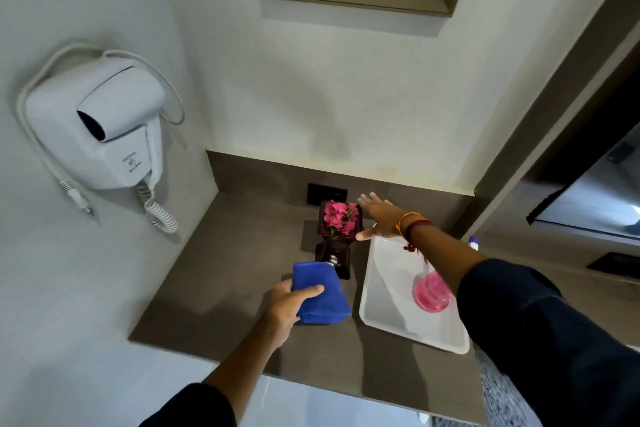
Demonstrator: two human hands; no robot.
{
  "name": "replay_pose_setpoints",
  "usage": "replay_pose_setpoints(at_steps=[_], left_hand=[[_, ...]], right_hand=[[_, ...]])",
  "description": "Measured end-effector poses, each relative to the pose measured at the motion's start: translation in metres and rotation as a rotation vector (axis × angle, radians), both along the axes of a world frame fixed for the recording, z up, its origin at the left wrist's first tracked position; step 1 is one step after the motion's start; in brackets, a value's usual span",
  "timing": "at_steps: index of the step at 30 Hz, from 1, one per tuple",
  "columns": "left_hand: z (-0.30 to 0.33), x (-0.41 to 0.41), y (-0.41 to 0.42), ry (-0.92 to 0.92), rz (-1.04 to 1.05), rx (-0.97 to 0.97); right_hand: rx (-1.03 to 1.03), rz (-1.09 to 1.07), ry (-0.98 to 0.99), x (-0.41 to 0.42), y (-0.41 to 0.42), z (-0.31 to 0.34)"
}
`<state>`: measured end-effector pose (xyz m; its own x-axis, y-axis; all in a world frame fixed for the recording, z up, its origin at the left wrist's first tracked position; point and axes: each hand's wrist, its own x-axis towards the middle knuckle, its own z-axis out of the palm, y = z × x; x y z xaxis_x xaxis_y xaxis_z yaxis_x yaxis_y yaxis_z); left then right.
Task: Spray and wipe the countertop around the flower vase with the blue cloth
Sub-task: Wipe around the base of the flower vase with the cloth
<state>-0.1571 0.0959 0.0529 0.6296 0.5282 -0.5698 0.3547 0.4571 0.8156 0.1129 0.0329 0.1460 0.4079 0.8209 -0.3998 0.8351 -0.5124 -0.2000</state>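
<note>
Left hand [287,305] grips folded blue cloth [320,293], thumb on top, ready to wipe. Flower vase [337,243] just beyond the cloth. Right hand [379,217] spread, empty, fingertips beside the blooms, likely reaching to shift vase off the countertop [221,270].

vase [337,246] on countertop [221,274], tray [391,305] right, cloth [320,295] before

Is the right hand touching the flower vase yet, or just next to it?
Cannot tell. In the head view the open right hand reaches beside the flowers in the vase, its thumb tip at the vase's upper edge, but no clear contact or gap shows.
</note>
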Motion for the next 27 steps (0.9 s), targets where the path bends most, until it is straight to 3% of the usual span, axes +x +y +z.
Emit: replay_pose_setpoints(at_steps=[5,14,21,25,27], left_hand=[[0.007,0.001,0.008,-0.025,0.082,0.072],[0.013,0.045,-0.008,0.162,0.282,0.419],[0.005,0.116,-0.066,0.055,0.423,0.447],[-0.011,0.138,-0.098,0.122,0.388,0.534],[-0.026,0.133,-0.102,0.162,0.304,0.699]], right_hand=[[-0.025,-0.006,0.008,-0.005,0.011,0.001],[-0.001,-0.127,-0.083,-0.037,0.000,0.003],[-0.034,-0.158,-0.074,-0.047,0.002,0.004],[-0.046,-0.149,-0.088,-0.044,0.007,0.004],[-0.035,-0.148,-0.080,-0.043,0.006,0.003]])
